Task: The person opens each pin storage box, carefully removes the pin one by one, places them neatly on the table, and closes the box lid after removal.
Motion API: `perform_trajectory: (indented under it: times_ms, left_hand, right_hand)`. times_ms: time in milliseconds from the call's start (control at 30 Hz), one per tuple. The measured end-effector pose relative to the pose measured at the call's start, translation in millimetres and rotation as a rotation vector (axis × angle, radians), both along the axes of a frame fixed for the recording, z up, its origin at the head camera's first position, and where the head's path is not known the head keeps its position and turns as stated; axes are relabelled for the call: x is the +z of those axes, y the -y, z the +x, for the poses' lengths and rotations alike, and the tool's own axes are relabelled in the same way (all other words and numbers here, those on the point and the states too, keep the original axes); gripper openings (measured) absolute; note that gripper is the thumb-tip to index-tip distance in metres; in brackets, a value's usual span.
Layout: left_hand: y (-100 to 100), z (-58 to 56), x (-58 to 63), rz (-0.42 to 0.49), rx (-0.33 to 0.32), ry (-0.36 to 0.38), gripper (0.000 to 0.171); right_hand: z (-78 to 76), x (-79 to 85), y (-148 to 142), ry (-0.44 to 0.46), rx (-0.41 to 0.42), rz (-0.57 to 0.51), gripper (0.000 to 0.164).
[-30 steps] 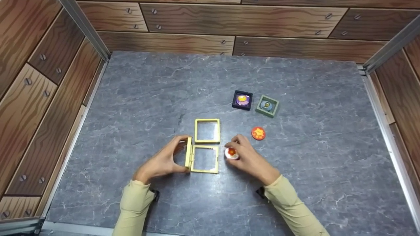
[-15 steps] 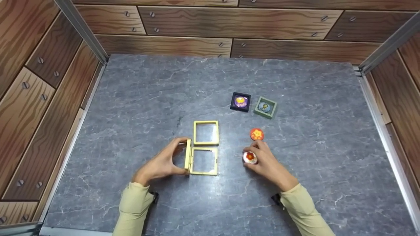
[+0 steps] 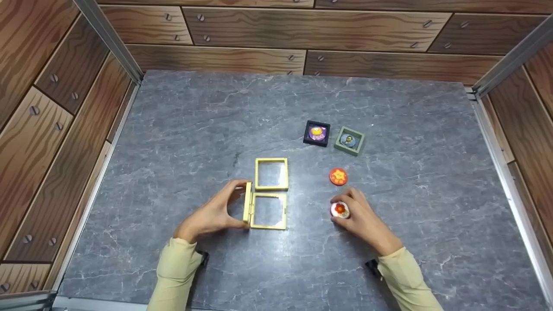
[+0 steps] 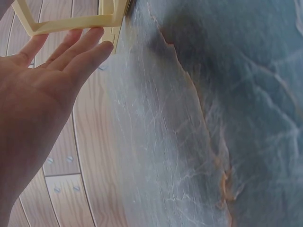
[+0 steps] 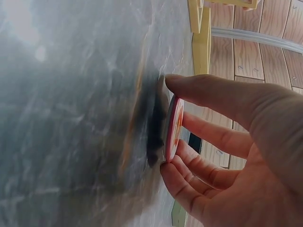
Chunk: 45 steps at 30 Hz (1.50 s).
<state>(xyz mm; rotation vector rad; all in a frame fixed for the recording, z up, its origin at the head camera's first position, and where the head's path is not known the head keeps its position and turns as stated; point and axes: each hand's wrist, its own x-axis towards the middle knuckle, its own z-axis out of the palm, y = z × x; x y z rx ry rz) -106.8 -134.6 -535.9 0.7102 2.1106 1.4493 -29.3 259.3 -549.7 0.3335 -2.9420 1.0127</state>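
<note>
My left hand (image 3: 212, 211) holds the upright yellow lid (image 3: 247, 203) of a hinged display frame by its edges, thumb on the near side and fingers on the far side. The frame's other half (image 3: 284, 212) lies flat on the table, clear film inside its border. In the left wrist view, fingertips touch the lid's rim (image 4: 71, 23). To the right, my right hand (image 3: 362, 219) pinches a round white badge with a red flower (image 3: 340, 210) by its edge. The right wrist view shows this badge (image 5: 173, 132) close to the tabletop, its shadow beside it.
A second yellow frame (image 3: 272, 188) lies just beyond the open one. An orange badge with a yellow flower (image 3: 338, 176) lies beyond my right hand. Farther back are a black square frame (image 3: 307, 140) and a green one (image 3: 349, 151), each containing a round badge. Wood-patterned walls surround the table.
My right hand has moved to the right, away from the yellow frame, with the white flower badge in its grip. My left hand still holds the lid upright.
</note>
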Motion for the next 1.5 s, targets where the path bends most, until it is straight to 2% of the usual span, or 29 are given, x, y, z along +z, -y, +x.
perform_trajectory:
  times_ms: [433, 800, 1200, 1500]
  left_hand:
    - [-1.2, 1.1, -0.7, 0.021, 0.002, 0.026, 0.107]
    - [-1.4, -1.0, -2.2, 0.085, -0.011, 0.057, 0.106]
    - [-1.2, 0.0, -0.8, -0.014, 0.003, -0.017, 0.108]
    - [-1.7, 1.1, -1.4, 0.0, -0.002, 0.005, 0.108]
  right_hand:
    - [3.6, -3.2, -10.1, 0.04, -0.046, -0.016, 0.035]
    - [3.7, -3.6, -9.2, 0.082, -0.065, -0.03, 0.037]
    - [5.6, -7.1, -7.2, 0.062, -0.08, -0.028, 0.039]
    - [5.6, -6.3, -8.1, 0.09, -0.086, -0.035, 0.041]
